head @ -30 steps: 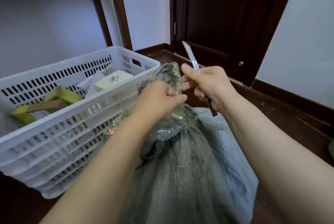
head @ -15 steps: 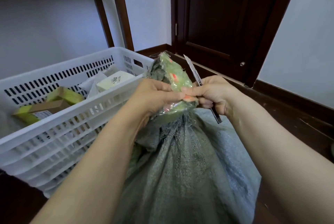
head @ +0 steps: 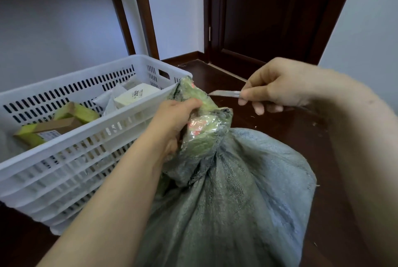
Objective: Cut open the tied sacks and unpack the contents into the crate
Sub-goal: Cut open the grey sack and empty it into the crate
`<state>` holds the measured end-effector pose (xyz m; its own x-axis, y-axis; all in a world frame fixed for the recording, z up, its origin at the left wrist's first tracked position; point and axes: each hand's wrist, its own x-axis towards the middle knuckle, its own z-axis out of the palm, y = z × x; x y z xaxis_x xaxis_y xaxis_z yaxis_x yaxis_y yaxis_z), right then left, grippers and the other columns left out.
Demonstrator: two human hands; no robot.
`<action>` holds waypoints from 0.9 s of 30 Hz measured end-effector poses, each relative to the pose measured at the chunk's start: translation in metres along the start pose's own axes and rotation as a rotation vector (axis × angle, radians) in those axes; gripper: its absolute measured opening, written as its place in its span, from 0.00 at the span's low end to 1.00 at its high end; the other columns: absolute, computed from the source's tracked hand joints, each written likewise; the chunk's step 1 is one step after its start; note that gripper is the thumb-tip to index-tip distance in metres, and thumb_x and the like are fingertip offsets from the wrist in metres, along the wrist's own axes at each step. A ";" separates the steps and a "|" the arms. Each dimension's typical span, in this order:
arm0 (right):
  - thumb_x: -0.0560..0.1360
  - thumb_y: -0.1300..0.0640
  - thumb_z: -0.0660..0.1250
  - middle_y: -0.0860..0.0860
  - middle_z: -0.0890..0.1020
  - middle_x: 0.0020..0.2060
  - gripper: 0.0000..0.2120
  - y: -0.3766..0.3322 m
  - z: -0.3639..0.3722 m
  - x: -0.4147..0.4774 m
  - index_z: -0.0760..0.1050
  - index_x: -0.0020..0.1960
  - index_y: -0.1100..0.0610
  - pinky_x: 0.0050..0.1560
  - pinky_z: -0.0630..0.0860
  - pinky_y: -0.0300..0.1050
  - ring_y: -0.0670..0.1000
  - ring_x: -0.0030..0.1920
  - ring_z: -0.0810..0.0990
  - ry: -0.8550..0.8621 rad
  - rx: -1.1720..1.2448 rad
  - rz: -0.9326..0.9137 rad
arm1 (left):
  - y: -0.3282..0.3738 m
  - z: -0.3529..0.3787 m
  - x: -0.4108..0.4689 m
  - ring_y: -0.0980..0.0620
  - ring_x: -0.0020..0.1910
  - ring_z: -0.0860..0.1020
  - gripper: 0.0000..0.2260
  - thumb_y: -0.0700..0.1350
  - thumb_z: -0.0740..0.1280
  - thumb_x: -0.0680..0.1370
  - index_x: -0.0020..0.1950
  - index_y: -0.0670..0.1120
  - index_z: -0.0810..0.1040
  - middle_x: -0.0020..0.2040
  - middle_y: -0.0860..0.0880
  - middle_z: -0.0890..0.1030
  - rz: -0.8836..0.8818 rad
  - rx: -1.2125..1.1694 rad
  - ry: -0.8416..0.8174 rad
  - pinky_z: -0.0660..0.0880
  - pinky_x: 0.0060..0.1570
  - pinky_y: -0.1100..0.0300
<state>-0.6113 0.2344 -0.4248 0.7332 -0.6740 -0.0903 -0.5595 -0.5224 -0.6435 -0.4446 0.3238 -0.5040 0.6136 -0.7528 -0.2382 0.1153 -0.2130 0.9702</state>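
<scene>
Far left there's the white slotted plastic crate on the dark wooden floor. It's got a few things in it already: a cream box marked 2002 and some green-and-brown cardboard packs.

Right against its near-right corner is the grey-green woven sack, upright, bulging, and not opened yet by the look of it. The left hand comes in from lower left with its fingers curled tight round the tape-wrapped neck, which sticks up and leans a bit toward the crate.

Right of that, the slim silver craft knife lies almost flat, long axis running left-right. Its tip is aimed left at the top of the neck, just above the left hand's knuckles. The right hand pinches it between thumb and forefinger, other fingers loose underneath, wrist held about level with the neck top.

What matters here imo is that the blade meets the neck sideways, and the holding fingers sit just below the tip. I'd guess the cut goes across the tape, and it wants to stay above that grip. Can't tell if the tip is actually touching.
</scene>
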 end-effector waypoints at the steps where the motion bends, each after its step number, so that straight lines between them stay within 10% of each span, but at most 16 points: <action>1: 0.77 0.56 0.66 0.49 0.79 0.24 0.08 -0.005 -0.003 -0.005 0.81 0.41 0.56 0.23 0.63 0.36 0.43 0.18 0.67 -0.006 -0.082 -0.019 | 0.000 0.003 0.000 0.47 0.33 0.76 0.08 0.47 0.70 0.73 0.45 0.43 0.78 0.38 0.42 0.78 0.009 0.006 -0.007 0.73 0.38 0.56; 4: 0.75 0.53 0.67 0.49 0.80 0.24 0.08 -0.018 -0.003 -0.013 0.82 0.39 0.53 0.27 0.69 0.37 0.42 0.18 0.70 0.007 -0.260 -0.071 | -0.001 0.009 -0.001 0.53 0.24 0.76 0.09 0.47 0.69 0.75 0.42 0.41 0.80 0.31 0.47 0.80 0.064 0.017 -0.017 0.73 0.28 0.63; 10: 0.75 0.50 0.67 0.45 0.80 0.22 0.10 -0.022 0.005 -0.010 0.82 0.39 0.52 0.30 0.67 0.38 0.40 0.18 0.71 0.075 -0.440 -0.073 | -0.001 0.009 -0.002 0.47 0.36 0.80 0.11 0.50 0.70 0.74 0.41 0.42 0.81 0.36 0.45 0.84 0.119 0.048 -0.017 0.78 0.49 0.49; 19: 0.75 0.49 0.66 0.48 0.79 0.28 0.10 -0.036 0.018 -0.016 0.81 0.41 0.53 0.39 0.76 0.46 0.49 0.35 0.78 0.117 -0.630 -0.049 | -0.003 0.006 -0.001 0.51 0.26 0.68 0.20 0.54 0.68 0.75 0.40 0.35 0.77 0.30 0.44 0.71 0.293 0.282 0.070 0.66 0.32 0.58; 27: 0.76 0.56 0.65 0.47 0.68 0.30 0.18 -0.054 0.039 -0.019 0.62 0.32 0.53 0.28 0.58 0.40 0.48 0.29 0.65 0.199 -0.829 -0.041 | 0.002 0.005 -0.008 0.52 0.24 0.67 0.23 0.52 0.63 0.78 0.24 0.46 0.66 0.21 0.52 0.66 0.622 0.870 0.213 0.60 0.27 0.59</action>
<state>-0.5802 0.2960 -0.4178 0.7211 -0.6846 0.1062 -0.6927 -0.7097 0.1286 -0.4531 0.3268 -0.5000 0.5053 -0.7761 0.3774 -0.8031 -0.2628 0.5347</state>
